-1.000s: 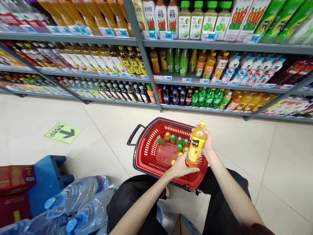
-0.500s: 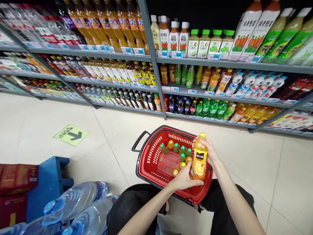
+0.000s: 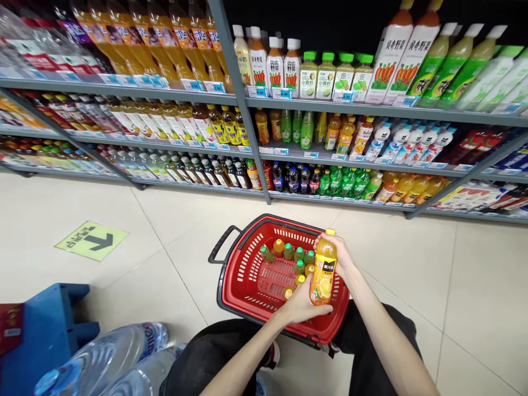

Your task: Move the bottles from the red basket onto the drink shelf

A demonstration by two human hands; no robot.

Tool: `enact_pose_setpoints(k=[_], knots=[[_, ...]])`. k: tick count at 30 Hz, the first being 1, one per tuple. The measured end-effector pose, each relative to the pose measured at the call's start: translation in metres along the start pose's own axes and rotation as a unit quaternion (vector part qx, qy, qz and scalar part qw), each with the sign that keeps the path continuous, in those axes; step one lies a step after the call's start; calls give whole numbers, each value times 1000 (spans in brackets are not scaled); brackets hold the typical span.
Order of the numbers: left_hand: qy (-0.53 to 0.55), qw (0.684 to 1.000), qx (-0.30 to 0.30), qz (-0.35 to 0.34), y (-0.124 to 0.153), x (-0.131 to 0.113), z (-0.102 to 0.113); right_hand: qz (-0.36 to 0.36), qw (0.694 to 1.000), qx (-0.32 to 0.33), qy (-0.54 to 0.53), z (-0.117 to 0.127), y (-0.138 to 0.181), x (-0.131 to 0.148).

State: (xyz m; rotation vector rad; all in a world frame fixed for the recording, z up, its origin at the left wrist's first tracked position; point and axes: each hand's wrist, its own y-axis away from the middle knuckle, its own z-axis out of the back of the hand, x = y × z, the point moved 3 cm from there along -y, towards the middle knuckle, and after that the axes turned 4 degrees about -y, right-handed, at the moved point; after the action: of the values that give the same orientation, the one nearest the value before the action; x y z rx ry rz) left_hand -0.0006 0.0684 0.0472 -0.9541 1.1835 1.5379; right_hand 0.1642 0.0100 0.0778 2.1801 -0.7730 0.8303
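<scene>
Between my two hands is an orange juice bottle (image 3: 324,269) with a yellow cap, held upright and slightly tilted over the right side of a red shopping basket (image 3: 241,269). My left hand (image 3: 307,304) is closed around the bottle's lower part. Higher up, my right hand (image 3: 340,257) grips it near the neck, its fingers partly behind the bottle. Inside the basket stand several small bottles, some with green caps (image 3: 288,251) and some with orange or yellow caps (image 3: 279,246). The basket rests on the floor between my knees, its black handle (image 3: 223,242) folded out to the left.
Shelves (image 3: 297,103) packed with drink bottles run across the front. Large water bottles (image 3: 119,352) lie at my lower left, beside a blue pallet (image 3: 45,330) with a red box (image 3: 10,327). A yellow arrow sign (image 3: 93,241) is stuck on the tiled floor (image 3: 396,247).
The bottle has turned a little in my hands, so its label faces more to the right. The view has shifted slightly, moving the basket and shelves left in the picture.
</scene>
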Motion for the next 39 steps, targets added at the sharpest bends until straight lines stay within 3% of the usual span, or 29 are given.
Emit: enact_pose_setpoints(k=[4, 13, 39], knots=[[36, 999, 16, -31, -1, 1, 1, 11, 1000, -1, 2, -1, 4, 4], [98, 994, 26, -30, -7, 6, -1, 28, 999, -17, -16, -1, 2, 8], [66, 997, 27, -10, -6, -3, 4, 42, 998, 39, -32, -2, 4, 9]])
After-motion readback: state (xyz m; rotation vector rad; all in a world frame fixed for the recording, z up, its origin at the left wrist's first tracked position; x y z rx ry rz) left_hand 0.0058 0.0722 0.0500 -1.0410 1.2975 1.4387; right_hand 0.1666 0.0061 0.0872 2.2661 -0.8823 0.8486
